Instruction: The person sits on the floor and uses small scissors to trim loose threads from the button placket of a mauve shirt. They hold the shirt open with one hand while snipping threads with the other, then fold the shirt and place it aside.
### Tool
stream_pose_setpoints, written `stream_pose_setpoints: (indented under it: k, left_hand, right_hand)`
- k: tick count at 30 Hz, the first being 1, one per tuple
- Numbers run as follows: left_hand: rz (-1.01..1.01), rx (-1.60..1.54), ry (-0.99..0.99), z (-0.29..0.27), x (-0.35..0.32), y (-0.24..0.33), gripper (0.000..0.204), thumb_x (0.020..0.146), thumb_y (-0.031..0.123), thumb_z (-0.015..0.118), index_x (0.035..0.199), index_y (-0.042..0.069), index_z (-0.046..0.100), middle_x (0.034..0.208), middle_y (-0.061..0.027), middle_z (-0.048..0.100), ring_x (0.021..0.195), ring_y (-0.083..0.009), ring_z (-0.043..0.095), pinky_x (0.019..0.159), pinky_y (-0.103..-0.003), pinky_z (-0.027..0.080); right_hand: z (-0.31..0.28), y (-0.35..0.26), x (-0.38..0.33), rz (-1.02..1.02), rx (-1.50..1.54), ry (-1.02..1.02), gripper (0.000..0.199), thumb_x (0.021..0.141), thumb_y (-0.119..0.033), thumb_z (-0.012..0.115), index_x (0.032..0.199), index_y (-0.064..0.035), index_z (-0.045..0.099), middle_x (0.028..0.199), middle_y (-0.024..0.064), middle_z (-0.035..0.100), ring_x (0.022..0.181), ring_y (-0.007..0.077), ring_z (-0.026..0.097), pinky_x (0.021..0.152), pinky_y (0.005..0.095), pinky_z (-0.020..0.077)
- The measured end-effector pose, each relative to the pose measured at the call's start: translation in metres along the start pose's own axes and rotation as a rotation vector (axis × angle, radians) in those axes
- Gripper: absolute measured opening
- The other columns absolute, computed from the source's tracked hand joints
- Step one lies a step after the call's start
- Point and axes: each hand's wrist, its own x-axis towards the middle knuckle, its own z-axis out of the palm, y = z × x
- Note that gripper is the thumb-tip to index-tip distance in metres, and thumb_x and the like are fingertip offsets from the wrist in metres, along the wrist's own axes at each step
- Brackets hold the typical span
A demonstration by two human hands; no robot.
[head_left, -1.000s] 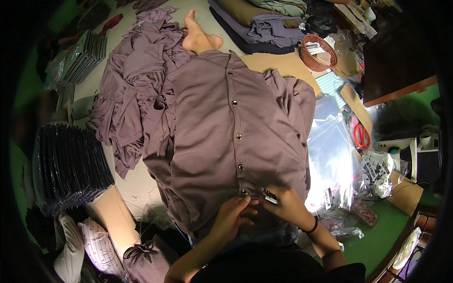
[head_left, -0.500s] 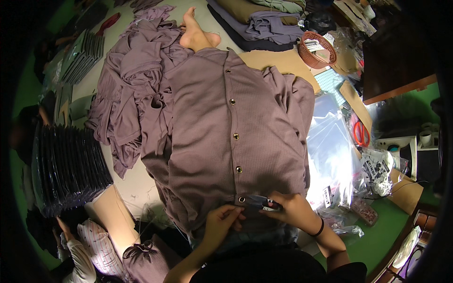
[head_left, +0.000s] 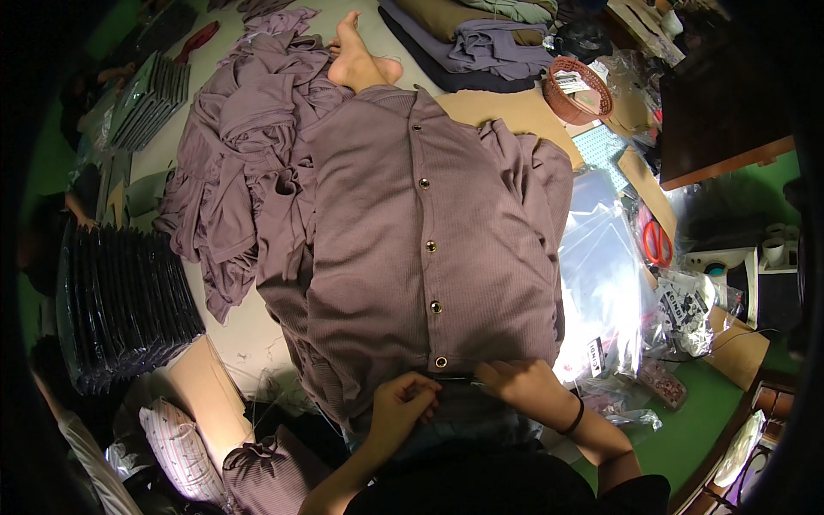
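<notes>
Spread down over the lap toward a bare foot (head_left: 365, 67): a mauve-brown ribbed garment (head_left: 369, 249), with a row of metal-rimmed buttons along its front strip. At its near edge, just below the lowest button (head_left: 441, 362), now turned back-up: the right hand (head_left: 525, 390), with fingers curled closed around a small hand tool (head_left: 459, 378) — reduced from a plain view beside the button to a thin dark sliver under it. Cannot tell whether touching cloth or thread at its tip. Across a small gap, the left hand (head_left: 403, 408), with thumb and fingertips nearly together; cannot tell whether pinching anything. By judgement, meaning a shift of work from button to cloth edge. To the left, a heap of similar cloth (head_left: 232, 172); to the right, clear plastic sleeves (head_left: 592, 275).
</notes>
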Motion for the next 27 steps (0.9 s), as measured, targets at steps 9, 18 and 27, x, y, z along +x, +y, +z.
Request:
stream_pose_setpoints:
  k: [9, 18, 27]
  left_hand:
    - [0.129, 0.297, 0.097, 0.001, -0.002, 0.006, 0.009, 0.075, 0.006, 0.053, 0.081, 0.000, 0.058, 0.063, -0.0058, 0.057, 0.054, -0.0099, 0.054, 0.049, -0.021, 0.041]
    - [0.168, 1.245, 1.042, -0.103, -0.034, 0.013, 0.011, 0.076, 0.010, 0.050, 0.070, 0.001, 0.054, 0.058, -0.0142, 0.055, 0.055, -0.0290, 0.058, 0.051, -0.038, 0.046]
    - [0.515, 1.188, 0.992, -0.083, -0.015, 0.027, 0.022, 0.077, 0.012, 0.056, 0.096, 0.000, 0.054, 0.088, -0.0130, 0.057, 0.082, -0.0288, 0.054, 0.071, -0.037, 0.043]
  right_hand:
    - [-0.001, -0.001, 0.010, -0.034, 0.003, -0.037, 0.010, 0.071, -0.012, 0.052, 0.080, -0.0086, 0.048, 0.063, 0.0032, 0.053, 0.053, 0.0155, 0.058, 0.044, 0.0256, 0.0454]
    - [-0.006, 0.016, 0.017, 0.308, 0.245, 0.081, 0.027, 0.072, -0.022, 0.062, 0.088, -0.0042, 0.048, 0.066, 0.0118, 0.058, 0.061, 0.0265, 0.059, 0.050, 0.0341, 0.0463]
    - [-0.006, 0.015, 0.025, 0.295, 0.317, 0.022, 0.031, 0.071, -0.022, 0.063, 0.090, -0.0027, 0.048, 0.066, 0.0141, 0.058, 0.063, 0.0298, 0.059, 0.053, 0.0364, 0.0470]
